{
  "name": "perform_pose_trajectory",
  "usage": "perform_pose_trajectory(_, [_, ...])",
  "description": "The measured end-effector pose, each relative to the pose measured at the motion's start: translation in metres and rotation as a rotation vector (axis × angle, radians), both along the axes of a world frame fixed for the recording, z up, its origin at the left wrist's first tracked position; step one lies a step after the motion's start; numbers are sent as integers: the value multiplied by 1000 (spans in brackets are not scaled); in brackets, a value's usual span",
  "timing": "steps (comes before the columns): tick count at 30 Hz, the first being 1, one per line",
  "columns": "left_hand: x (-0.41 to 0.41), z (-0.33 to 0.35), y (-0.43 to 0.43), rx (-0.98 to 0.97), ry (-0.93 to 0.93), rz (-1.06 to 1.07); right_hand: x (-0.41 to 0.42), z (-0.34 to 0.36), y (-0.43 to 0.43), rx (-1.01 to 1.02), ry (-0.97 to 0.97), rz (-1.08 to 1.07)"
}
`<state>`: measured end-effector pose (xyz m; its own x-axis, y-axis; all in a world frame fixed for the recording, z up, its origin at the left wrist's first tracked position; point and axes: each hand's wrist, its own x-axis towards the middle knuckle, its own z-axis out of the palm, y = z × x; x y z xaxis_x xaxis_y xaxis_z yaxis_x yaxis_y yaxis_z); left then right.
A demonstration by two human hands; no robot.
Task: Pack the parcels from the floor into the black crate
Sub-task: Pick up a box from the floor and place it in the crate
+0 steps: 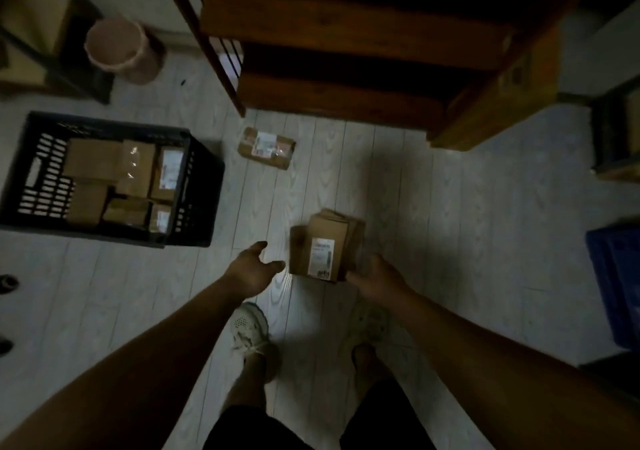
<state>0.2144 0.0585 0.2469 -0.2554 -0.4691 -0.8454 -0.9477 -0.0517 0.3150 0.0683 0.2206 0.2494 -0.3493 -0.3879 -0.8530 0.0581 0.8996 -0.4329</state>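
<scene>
Step in hand: pick-up of the stack (322,248) of brown parcels, approx. mid floor (450,224), just ahead of the feet. R hand (375,276) grips the stack at its lower-right edge, thumb curled on the near side; the other fingers are hidden. L hand (256,269) is wide, fingers spread, holding nothing, just beside the stack's left edge w/o contact. Can't tell whether the stack rests on the floor or is clear of it. Procedure (judgement): bring L hand onto the left edge opp. R hand & clamp both sides evenly so the boxes don't slide apart, incl. the labelled top one. Lift level, then swing left to the crate (204,186). The crate sits well apart to the left and the parcels inside appear to cover its bottom, so lower the stack onto them, don't drop it. One more parcel (266,147) lies beyond, near the shelf (346,23); leave it for the next pass
</scene>
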Motion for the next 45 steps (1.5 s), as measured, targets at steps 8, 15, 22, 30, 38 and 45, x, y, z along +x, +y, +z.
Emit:
perform_pose_trajectory(8, [-44,-201,10,75,-98,-70,-23,-211,-5,105,6,-37])
perform_pose_trajectory(15, [-62,-353,4,113,20,-59,-2,-385,-15,68,-28,-189])
perform_pose_trajectory(22, [-71,-394,6,223,76,76,13,-415,-26,46,60,-171])
perform_pose_trajectory(30, [-57,-278,-24,243,211,211,1,-296,-47,-15,90,-274])
perform_pose_trajectory(38, [-25,-59,-76,125,407,48,14,-68,-88,-150,188,-317])
perform_pose_trajectory(45, [15,133,-104,-16,594,-10,48,133,-104,-359,303,-253])
